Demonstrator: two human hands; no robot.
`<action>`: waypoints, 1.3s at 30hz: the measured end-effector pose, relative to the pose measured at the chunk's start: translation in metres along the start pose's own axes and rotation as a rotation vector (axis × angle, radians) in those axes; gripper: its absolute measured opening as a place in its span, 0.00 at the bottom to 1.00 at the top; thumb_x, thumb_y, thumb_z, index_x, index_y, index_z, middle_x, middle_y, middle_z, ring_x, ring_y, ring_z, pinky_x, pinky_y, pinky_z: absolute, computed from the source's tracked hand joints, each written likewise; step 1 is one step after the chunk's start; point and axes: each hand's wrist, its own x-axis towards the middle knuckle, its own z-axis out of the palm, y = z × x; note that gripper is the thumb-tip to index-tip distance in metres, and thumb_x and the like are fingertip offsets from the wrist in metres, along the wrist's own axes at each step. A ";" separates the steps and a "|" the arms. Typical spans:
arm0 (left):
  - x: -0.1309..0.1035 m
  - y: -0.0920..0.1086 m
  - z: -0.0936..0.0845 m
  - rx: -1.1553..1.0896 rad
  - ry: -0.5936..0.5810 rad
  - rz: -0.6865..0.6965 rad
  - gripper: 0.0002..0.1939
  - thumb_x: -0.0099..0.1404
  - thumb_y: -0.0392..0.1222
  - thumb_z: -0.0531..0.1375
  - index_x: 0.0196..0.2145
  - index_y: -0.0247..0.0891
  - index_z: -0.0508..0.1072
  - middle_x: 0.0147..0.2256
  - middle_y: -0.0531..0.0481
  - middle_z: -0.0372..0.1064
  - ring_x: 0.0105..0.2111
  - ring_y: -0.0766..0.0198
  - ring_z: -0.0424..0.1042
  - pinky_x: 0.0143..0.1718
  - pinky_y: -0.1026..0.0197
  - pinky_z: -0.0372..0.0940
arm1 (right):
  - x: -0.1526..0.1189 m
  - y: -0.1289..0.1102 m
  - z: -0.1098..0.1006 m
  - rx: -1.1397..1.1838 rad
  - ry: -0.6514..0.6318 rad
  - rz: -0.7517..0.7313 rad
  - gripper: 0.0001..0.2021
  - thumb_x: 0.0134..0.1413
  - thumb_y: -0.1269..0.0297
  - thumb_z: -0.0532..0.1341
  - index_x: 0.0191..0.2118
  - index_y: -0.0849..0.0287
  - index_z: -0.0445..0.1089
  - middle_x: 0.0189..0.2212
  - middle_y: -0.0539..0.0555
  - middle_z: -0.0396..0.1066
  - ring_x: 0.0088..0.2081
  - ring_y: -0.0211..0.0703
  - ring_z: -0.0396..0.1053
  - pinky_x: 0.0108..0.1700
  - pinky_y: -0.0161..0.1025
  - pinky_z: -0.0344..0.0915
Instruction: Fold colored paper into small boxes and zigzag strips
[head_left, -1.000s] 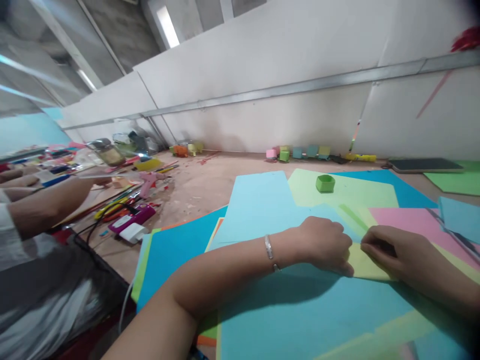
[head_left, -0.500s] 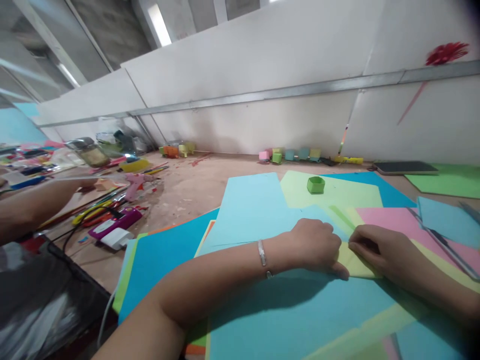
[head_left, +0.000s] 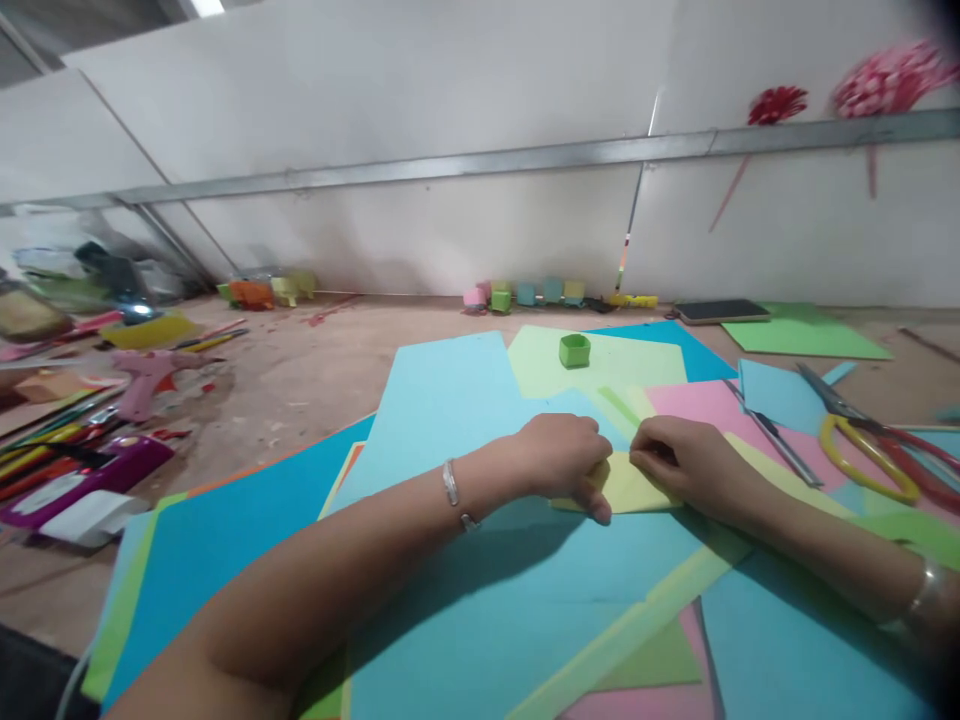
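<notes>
Folded yellow paper piece (head_left: 637, 487): lies flat on a light-blue sheet (head_left: 465, 400) near the middle of the worktop (head_left: 300, 370), between the two hands, pinned so that it cannot slide while its edge is pressed.
Left hand (head_left: 562, 458): curled over the piece's left edge, fingers closed down on the paper, one fingertip flat on its near corner; a metal bangle (head_left: 451, 487) on the wrist.
Right hand (head_left: 682, 462): rests on the piece's right edge, fingers bent and pinching the paper against the sheet below (thumb hidden, so the exact grip cannot be told).
Coloured sheets, blue, green, pink: overlapped loosely under and around the hands, serving as a work surface.
Small green paper box (head_left: 574, 350): stands apart, beyond the hands, on a pale-green sheet.
Yellow-handled scissors (head_left: 862, 435): lie to the right, within reach.
Row of small paper boxes (head_left: 525, 293): lined up along the wall.
Writing, brands, labels: none legible.
</notes>
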 end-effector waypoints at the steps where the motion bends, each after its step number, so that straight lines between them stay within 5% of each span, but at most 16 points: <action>1: 0.001 -0.005 0.001 -0.030 0.003 0.030 0.20 0.59 0.59 0.64 0.31 0.38 0.68 0.37 0.48 0.66 0.33 0.60 0.66 0.25 0.63 0.50 | 0.000 0.000 0.000 0.001 0.001 -0.001 0.08 0.53 0.65 0.54 0.25 0.57 0.65 0.22 0.50 0.68 0.25 0.40 0.63 0.28 0.36 0.55; 8: 0.002 -0.037 0.004 -0.242 -0.024 0.262 0.27 0.49 0.47 0.73 0.26 0.40 0.55 0.31 0.54 0.57 0.29 0.66 0.57 0.28 0.65 0.52 | 0.000 0.003 0.001 0.011 -0.006 -0.012 0.06 0.52 0.67 0.55 0.26 0.57 0.65 0.24 0.51 0.69 0.27 0.41 0.64 0.29 0.36 0.56; 14: -0.002 -0.038 -0.002 -0.262 -0.068 0.274 0.28 0.44 0.45 0.75 0.28 0.40 0.57 0.33 0.55 0.56 0.30 0.66 0.56 0.29 0.65 0.54 | 0.001 0.002 0.000 0.012 -0.007 -0.008 0.07 0.52 0.67 0.55 0.25 0.57 0.65 0.24 0.51 0.69 0.27 0.41 0.64 0.29 0.36 0.55; 17: -0.001 -0.036 -0.003 -0.280 -0.071 0.310 0.22 0.54 0.51 0.69 0.27 0.39 0.59 0.31 0.54 0.57 0.29 0.66 0.57 0.30 0.64 0.55 | 0.000 0.002 0.001 0.012 -0.003 -0.007 0.07 0.52 0.67 0.55 0.25 0.57 0.65 0.23 0.50 0.69 0.27 0.40 0.64 0.29 0.36 0.55; 20: 0.002 -0.030 -0.001 -0.250 -0.039 0.251 0.19 0.64 0.52 0.61 0.25 0.38 0.61 0.30 0.53 0.57 0.27 0.66 0.58 0.28 0.64 0.53 | 0.000 0.003 0.002 0.012 0.000 0.000 0.07 0.51 0.67 0.55 0.25 0.57 0.65 0.23 0.50 0.68 0.26 0.40 0.63 0.28 0.36 0.55; 25: 0.003 -0.022 0.004 -0.156 0.006 0.152 0.20 0.57 0.55 0.67 0.27 0.38 0.63 0.31 0.53 0.59 0.27 0.66 0.58 0.26 0.64 0.50 | 0.000 0.002 -0.005 0.026 0.067 -0.036 0.04 0.52 0.67 0.58 0.29 0.58 0.68 0.26 0.51 0.67 0.28 0.40 0.63 0.29 0.36 0.57; 28: 0.003 -0.022 0.005 -0.156 0.013 0.163 0.21 0.56 0.57 0.67 0.27 0.38 0.63 0.32 0.53 0.59 0.27 0.66 0.58 0.26 0.64 0.50 | -0.002 -0.007 -0.015 0.045 0.197 -0.245 0.07 0.57 0.70 0.55 0.33 0.57 0.71 0.29 0.53 0.66 0.30 0.40 0.63 0.30 0.37 0.58; 33: 0.005 -0.024 0.006 -0.141 0.029 0.173 0.22 0.55 0.57 0.67 0.27 0.38 0.64 0.31 0.53 0.60 0.28 0.66 0.58 0.26 0.64 0.51 | -0.020 -0.039 -0.019 -0.406 0.221 -0.762 0.15 0.58 0.77 0.52 0.26 0.59 0.72 0.25 0.54 0.66 0.29 0.43 0.58 0.31 0.42 0.52; 39: 0.003 -0.023 0.005 -0.105 0.011 0.172 0.20 0.58 0.56 0.66 0.27 0.38 0.64 0.32 0.51 0.62 0.28 0.66 0.59 0.26 0.64 0.49 | -0.055 -0.065 0.006 -0.771 0.059 -0.642 0.10 0.42 0.77 0.58 0.25 0.60 0.76 0.22 0.58 0.66 0.27 0.48 0.56 0.30 0.46 0.49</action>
